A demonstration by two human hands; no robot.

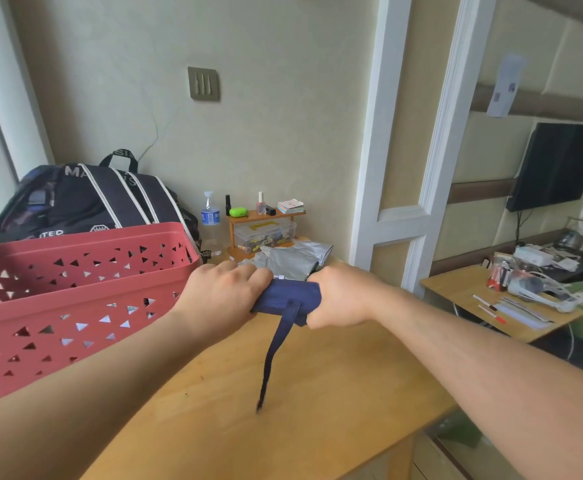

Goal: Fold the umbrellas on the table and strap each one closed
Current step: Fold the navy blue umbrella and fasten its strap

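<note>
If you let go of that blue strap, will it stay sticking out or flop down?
Probably flop. The strap already hangs limp from the blue umbrella toward the table, so it looks like soft, thin fabric. It seems light, likely swinging when the left hand and right hand move the umbrella.

The large dark fabric bag with white stripes (86, 199) carried the only legible lettering: white capitals "MA" near its top, a partly hidden "S" further right, and "ITED" low on its side. The blue label on the clear plastic water bottle (210, 220) bore print too small to read.
</note>
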